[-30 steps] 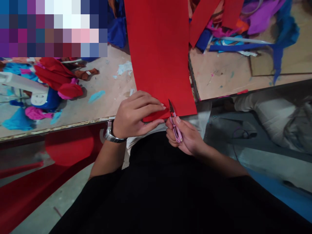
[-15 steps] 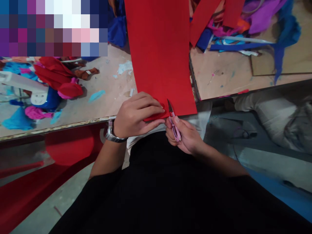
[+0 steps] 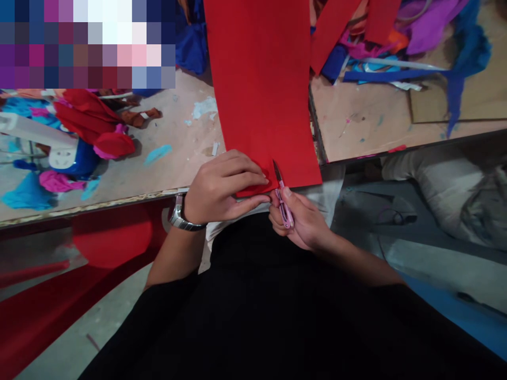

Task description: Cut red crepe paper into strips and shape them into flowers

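Note:
A wide strip of red fabric (image 3: 261, 84) runs down the table toward me, its near end at the table's front edge. My left hand (image 3: 227, 187), with a metal watch (image 3: 180, 214) on its wrist, pinches the fabric's near left edge between thumb and fingers. Pink thread snips (image 3: 284, 208) are gripped in my right hand (image 3: 303, 216), the fingers wrapped round the handle. Their dark blades (image 3: 277, 170) point away from me over the red fabric, just right of my left fingertips. Whether the blades touch the cloth I cannot tell.
Scraps of coloured cloth (image 3: 91, 121) and a white-and-blue device (image 3: 65, 150) lie on the left of the table (image 3: 178, 137). More scraps (image 3: 420, 37) pile up at the back right, near brown cardboard (image 3: 467, 100). Red material (image 3: 114, 232) hangs below the table at left.
Both hands stay almost where they were. The blades of the snips look slightly closer together than before.

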The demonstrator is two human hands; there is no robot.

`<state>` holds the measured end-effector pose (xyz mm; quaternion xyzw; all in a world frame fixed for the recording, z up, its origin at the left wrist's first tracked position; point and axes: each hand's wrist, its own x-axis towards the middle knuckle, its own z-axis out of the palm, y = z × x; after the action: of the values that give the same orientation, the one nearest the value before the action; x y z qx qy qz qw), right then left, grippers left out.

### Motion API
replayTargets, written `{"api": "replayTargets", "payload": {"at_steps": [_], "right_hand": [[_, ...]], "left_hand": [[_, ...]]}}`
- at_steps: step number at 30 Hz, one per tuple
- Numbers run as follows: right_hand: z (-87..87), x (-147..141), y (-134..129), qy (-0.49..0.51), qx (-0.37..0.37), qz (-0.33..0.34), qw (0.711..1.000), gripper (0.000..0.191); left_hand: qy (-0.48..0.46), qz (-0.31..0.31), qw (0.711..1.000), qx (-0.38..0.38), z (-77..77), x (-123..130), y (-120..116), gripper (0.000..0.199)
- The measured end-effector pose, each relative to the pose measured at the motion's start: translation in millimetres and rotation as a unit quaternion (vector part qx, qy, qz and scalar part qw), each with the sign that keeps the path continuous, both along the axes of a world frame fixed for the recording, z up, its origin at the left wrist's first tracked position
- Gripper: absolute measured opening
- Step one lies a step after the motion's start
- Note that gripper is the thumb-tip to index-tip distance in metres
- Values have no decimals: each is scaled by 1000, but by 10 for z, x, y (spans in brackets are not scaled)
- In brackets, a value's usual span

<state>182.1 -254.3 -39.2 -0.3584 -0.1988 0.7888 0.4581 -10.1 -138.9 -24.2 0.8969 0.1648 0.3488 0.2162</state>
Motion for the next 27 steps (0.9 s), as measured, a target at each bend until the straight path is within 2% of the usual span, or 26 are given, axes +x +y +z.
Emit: {"api": "replayTargets", "payload": {"at_steps": [27], "right_hand": [[19,-28,-3,-8,-5,-9,1000,41]], "left_hand": [[8,5,1000,-12,-1,-12,-11,27]]}}
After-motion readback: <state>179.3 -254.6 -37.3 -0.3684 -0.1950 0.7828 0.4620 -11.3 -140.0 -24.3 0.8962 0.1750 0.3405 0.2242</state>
